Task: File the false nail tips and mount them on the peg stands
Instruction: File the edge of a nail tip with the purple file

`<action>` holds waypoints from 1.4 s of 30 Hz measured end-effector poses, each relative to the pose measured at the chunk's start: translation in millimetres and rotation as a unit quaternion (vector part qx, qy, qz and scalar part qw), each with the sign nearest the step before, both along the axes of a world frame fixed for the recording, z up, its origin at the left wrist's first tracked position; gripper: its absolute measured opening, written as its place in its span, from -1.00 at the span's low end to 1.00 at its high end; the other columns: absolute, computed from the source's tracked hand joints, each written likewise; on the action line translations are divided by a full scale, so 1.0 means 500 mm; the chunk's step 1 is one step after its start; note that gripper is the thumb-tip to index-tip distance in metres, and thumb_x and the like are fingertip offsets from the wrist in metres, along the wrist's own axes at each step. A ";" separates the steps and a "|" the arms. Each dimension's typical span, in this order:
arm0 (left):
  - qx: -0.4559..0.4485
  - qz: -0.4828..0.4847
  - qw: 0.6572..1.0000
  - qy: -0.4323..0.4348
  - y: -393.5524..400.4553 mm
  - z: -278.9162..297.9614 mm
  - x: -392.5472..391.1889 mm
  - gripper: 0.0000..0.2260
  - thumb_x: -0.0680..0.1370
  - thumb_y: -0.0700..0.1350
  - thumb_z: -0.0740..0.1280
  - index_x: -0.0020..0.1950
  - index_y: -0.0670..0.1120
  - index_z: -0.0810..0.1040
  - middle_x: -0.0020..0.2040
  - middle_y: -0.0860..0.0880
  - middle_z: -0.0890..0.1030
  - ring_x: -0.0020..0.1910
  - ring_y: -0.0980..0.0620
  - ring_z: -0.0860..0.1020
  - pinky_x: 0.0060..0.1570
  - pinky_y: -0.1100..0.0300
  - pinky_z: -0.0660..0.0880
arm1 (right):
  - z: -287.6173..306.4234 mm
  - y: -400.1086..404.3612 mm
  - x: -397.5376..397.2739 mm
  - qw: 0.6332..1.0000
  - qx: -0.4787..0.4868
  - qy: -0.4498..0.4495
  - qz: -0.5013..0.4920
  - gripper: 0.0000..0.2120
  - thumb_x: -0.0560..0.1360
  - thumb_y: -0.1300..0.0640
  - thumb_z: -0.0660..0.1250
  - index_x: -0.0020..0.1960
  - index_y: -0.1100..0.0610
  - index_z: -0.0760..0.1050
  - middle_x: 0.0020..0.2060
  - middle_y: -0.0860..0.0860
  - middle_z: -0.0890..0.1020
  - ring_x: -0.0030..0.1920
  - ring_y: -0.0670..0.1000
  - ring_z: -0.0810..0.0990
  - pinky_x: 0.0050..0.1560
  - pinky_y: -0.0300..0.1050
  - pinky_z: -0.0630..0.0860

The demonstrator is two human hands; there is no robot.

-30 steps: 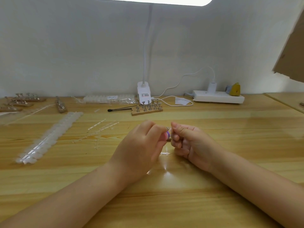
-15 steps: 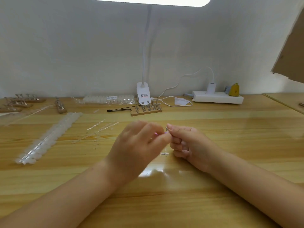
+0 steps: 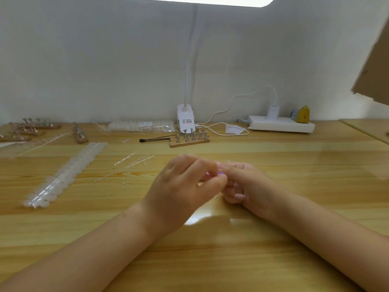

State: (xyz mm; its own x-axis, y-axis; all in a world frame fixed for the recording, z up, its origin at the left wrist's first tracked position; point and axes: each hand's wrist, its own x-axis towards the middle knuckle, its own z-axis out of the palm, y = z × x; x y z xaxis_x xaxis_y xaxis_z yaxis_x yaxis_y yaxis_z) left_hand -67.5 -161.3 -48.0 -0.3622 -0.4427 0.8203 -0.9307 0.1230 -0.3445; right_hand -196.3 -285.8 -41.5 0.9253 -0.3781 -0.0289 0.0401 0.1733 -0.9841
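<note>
**Both hands pinched together over a small piece at mid-table**

The left hand (image 3: pixel 181 190) has its thumb and forefinger drawn together at the tips, touching the fingertips of the right hand (image 3: pixel 248 186), whose fingers are curled in tight. Between them shows a small purple speck (image 3: pixel 220 173), likely the file or its grip; the nail tip itself is too small and hidden to make out, so which hand has it I cannot tell. By the look of it, the filing step is in hand, or the tip is just being seated on a peg.

Just under the hands a tiny clear scrap (image 3: pixel 216 196) lies on the wooden table (image 3: pixel 294 186). To the left lies a long strip of unworked nail tips (image 3: pixel 63 175), with clear snapped sprues (image 3: pixel 130 163) between it and the hands. Further back a peg stand (image 3: pixel 190 140) sits by the lamp base (image 3: pixel 186 120), a black-tipped tool (image 3: pixel 154 140) beside it; more peg stands (image 3: pixel 29 129) stand at far left.

Next, the finished tip would need carrying back to a free peg on the near stand and pressing on squarely, with a light hold so it does not spring away
</note>
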 end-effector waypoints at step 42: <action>0.004 0.009 0.997 0.077 0.002 0.009 -0.004 -0.88 0.43 -0.23 0.49 -0.09 -0.07 0.64 -0.20 -0.05 0.64 -0.28 -0.10 0.59 -0.23 0.07 0.49 | -0.007 -0.009 0.001 0.999 0.034 -0.032 0.025 -0.80 0.49 0.04 0.31 -0.19 0.16 0.45 -0.47 -0.06 0.34 -0.47 -0.13 0.34 -0.56 -0.35 0.18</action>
State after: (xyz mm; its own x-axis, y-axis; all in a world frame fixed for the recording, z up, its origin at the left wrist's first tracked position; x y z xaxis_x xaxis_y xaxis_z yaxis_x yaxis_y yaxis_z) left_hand -69.4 -160.5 -43.6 -0.2243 -0.4552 0.8617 -0.9745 0.1074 -0.1970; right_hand -196.0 -290.2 -45.2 0.9437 -0.3307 0.0078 0.0931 0.2428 -0.9656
